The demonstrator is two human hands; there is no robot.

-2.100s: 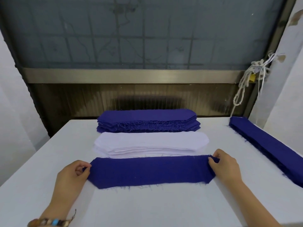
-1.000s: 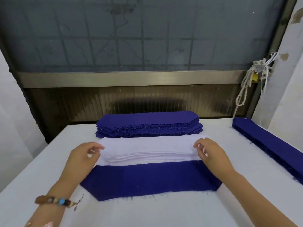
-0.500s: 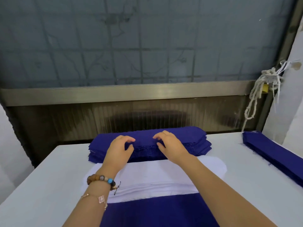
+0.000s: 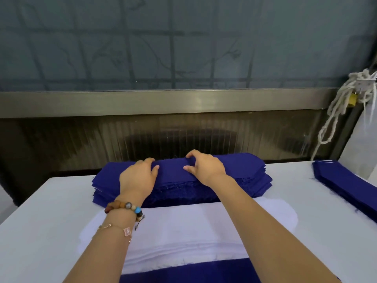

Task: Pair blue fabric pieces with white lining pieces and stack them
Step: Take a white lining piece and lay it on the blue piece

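Observation:
A thick stack of blue fabric pieces point(image 4: 244, 172) lies at the far side of the white table point(image 4: 40, 211). My left hand point(image 4: 138, 177) rests on top of it, fingers reaching to its far edge. My right hand point(image 4: 206, 167) sits on the stack's top with curled fingers hooked at the far edge and the thumb on the top blue piece. In front of this stack lies the stack of white lining pieces point(image 4: 183, 227), under my forearms. A single blue piece point(image 4: 183, 272) lies nearest to me, cut off by the frame's bottom edge.
A second, long stack of blue pieces point(image 4: 346, 184) runs along the table's right edge. A dark ribbed panel and metal rail stand just behind the table. A bundle of white rope point(image 4: 336, 111) hangs at the right.
Both hands let go of the near blue piece, passed over the white stack and reached the far blue stack. They moved from its near edge onto its top.

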